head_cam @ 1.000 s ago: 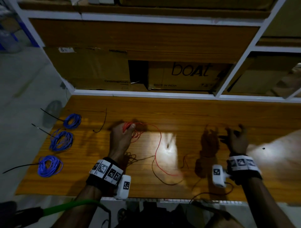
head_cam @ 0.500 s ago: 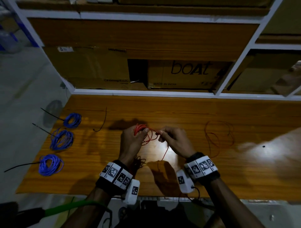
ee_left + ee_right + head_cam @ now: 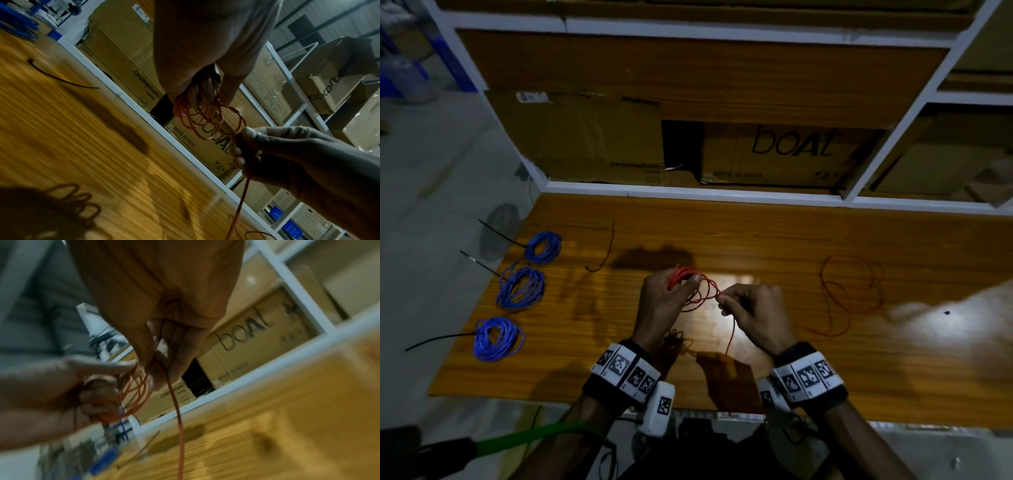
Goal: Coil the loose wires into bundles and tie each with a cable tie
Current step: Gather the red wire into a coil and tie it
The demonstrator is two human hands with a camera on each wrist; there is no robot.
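Head view: above the glossy wooden tabletop (image 3: 774,236), the left hand (image 3: 661,308) grips thin red wire loops (image 3: 683,274); the right hand (image 3: 756,311) pinches the strand.

Left wrist view: loops (image 3: 207,115) dangle from curled fingers (image 3: 205,86).

Right wrist view: the wire (image 3: 177,410) trails down from pinching fingertips (image 3: 156,368).

My left hand (image 3: 666,301) is raised in front of me, fingers curled around a bunch of red wire loops (image 3: 681,274), thumb pressed on top. My right hand (image 3: 755,313) sits just beside it, thumb and forefinger pinching 1 strand, other fingers curled. Both wrists carry marker bands.
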